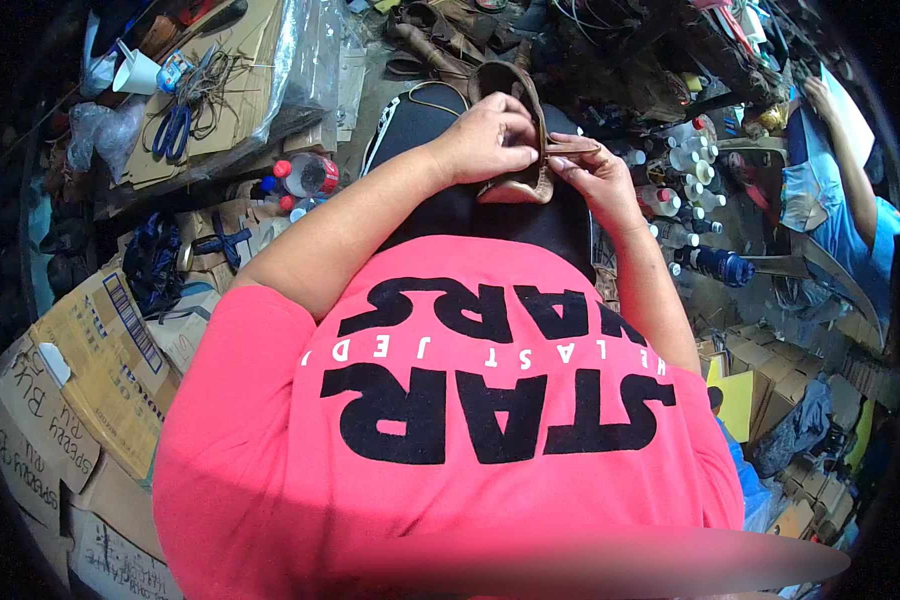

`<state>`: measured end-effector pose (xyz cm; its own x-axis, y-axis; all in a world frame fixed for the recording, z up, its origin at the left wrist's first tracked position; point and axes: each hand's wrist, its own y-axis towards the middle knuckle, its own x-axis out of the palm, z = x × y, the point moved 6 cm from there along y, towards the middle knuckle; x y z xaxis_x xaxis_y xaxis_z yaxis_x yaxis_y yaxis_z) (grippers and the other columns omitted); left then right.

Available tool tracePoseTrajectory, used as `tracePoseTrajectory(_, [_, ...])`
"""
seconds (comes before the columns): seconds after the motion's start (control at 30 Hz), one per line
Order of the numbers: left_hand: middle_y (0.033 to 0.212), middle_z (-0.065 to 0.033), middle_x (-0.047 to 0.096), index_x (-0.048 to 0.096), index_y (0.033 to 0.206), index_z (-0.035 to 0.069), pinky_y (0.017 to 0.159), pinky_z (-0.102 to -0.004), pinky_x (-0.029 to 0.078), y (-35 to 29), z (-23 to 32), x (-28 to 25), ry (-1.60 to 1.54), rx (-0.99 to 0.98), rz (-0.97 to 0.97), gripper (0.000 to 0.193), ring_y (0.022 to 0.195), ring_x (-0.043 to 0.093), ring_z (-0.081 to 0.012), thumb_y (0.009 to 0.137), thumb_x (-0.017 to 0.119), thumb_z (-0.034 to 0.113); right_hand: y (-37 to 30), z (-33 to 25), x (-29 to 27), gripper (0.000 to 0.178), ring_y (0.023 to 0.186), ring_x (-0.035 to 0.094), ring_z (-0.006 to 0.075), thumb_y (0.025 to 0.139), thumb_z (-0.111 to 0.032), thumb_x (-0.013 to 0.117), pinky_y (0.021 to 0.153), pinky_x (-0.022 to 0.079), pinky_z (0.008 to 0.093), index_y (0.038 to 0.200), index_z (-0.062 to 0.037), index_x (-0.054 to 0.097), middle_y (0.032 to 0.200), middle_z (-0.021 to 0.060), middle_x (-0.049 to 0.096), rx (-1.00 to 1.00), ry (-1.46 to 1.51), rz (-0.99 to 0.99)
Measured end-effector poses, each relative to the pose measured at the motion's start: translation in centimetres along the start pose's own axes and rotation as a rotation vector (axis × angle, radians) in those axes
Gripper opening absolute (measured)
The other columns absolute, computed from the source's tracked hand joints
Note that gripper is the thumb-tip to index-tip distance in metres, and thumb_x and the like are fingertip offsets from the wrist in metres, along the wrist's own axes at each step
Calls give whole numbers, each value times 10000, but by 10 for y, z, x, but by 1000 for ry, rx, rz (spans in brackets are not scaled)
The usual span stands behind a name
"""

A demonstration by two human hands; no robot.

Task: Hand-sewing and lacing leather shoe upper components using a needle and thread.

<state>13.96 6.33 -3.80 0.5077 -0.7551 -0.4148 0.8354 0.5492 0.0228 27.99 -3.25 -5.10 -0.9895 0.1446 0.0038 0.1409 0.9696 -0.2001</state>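
Note:
A brown leather piece, curved like a shoe upper (518, 190), stands over my black-clad lap between my hands. My left hand (485, 140) is closed on its left side, with fingers curled over the edge. On the other side, my right hand (600, 180) pinches a slim brown thing (573, 149) whose tip meets the leather edge; its exact kind is too small to tell. A thin pale cord (435, 88) loops across my left thigh. More brown leather pieces (435, 50) lie just beyond my knees.
Flat cardboard (240, 75) with blue-handled scissors (173, 132) is at far left. A red-capped bottle (308, 175) stands near my left forearm. Several bottles (692, 160) crowd the right. Another person's arm (850, 150) is at far right. Cardboard boxes (100, 350) fill the near left.

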Motion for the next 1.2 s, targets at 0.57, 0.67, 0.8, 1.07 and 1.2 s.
tracePoseTrajectory(0.57, [836,-123,550,653,850,5,738,-349,420,17,-16,-3,252,-167,-343,374,814,544,-260,782,663,373,-30,-13,-62,58,953,545,169,821,-80,634,833,435,277,836,-25,620,1083,80,552,-289,-572,431])
tracePoseTrajectory(0.67, [853,-108,556,658,848,14,763,-347,414,16,-19,-1,216,-156,-379,365,840,533,-258,795,653,375,-34,2,-107,182,930,570,159,906,-166,579,865,441,277,1019,-24,560,1100,87,577,-73,19,555])
tracePoseTrajectory(0.8, [905,-84,583,679,872,69,832,-377,368,7,7,2,356,-127,-319,445,950,507,-260,775,629,501,-26,-56,-50,207,1007,590,289,955,-231,482,914,446,430,1073,-66,522,1008,117,630,-243,745,191])
tracePoseTrajectory(1.07, [969,-19,594,681,885,97,870,-401,282,4,7,-8,588,-137,-287,439,1041,459,-241,779,602,515,-64,-77,-8,154,730,504,106,843,-167,649,674,411,242,825,-32,578,763,10,539,-1,-263,-310])
tracePoseTrajectory(1.2, [957,-74,583,666,890,62,846,-405,369,8,5,0,485,-18,-304,345,983,495,-273,783,652,390,-93,-24,-100,142,686,519,109,790,-121,674,644,432,270,835,-1,616,724,40,592,190,-644,69])
